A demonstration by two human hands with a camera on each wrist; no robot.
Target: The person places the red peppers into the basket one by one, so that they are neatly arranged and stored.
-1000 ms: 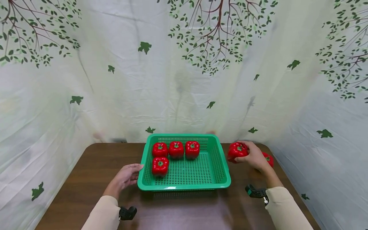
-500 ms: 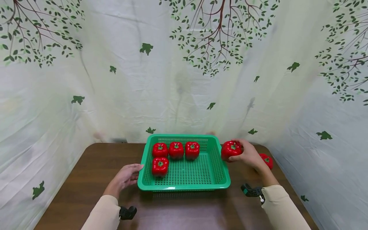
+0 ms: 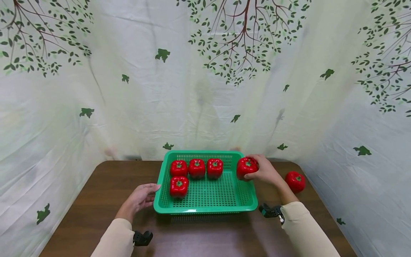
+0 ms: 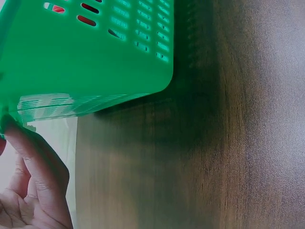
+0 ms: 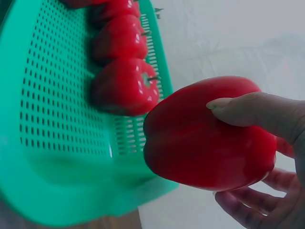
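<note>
A red bell pepper (image 3: pixel 246 168) is held by my right hand (image 3: pixel 264 172) over the right rim of a green plastic basket (image 3: pixel 205 210). The right wrist view shows the thumb on one side of this bell pepper (image 5: pixel 205 138) and the fingers on the other. Inside the basket, three bell peppers (image 3: pixel 196 168) line the back and another bell pepper (image 3: pixel 178 187) sits in front at the left. My left hand (image 3: pixel 142 197) pinches the basket's left rim. In the left wrist view, that hand's fingers (image 4: pixel 40 167) touch the rim, partly cut off by the frame.
One more bell pepper (image 3: pixel 294 182) lies on the brown wooden table (image 3: pixel 106 200) near its right edge, beside my right forearm. A white curtain (image 3: pixel 199 89) printed with branches and leaves hangs behind the table and along both sides.
My right hand has carried the bell pepper leftward, from beside the basket to over its right rim. More of the table's bell pepper shows now. The left hand stays at the rim.
</note>
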